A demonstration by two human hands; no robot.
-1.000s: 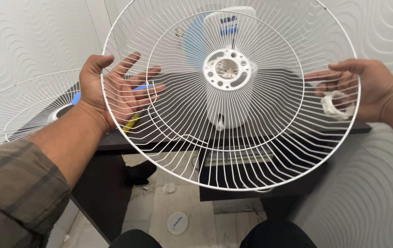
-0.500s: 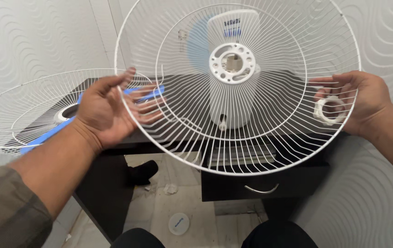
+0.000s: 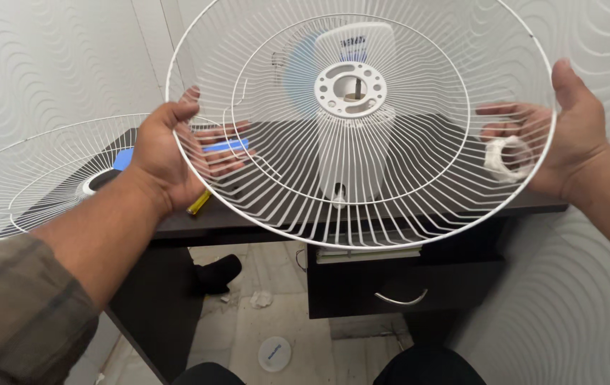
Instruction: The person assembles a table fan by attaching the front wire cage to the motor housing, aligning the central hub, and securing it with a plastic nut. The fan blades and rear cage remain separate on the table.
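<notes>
White-coated wire fan guard [image 3: 390, 207]; matt dark wooden desk [image 3: 248, 221].

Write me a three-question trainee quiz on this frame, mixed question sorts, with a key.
1. True or false: both hands grip the rim of the white wire fan guard.
2. Besides the guard, the right hand holds: A) a yellow tool B) a white plastic ring nut C) a blue blade.
3. Where does the second guard lie?

Key: 1 true, the left hand too. 2 B. 3 At the left, on the dark desk.
</notes>
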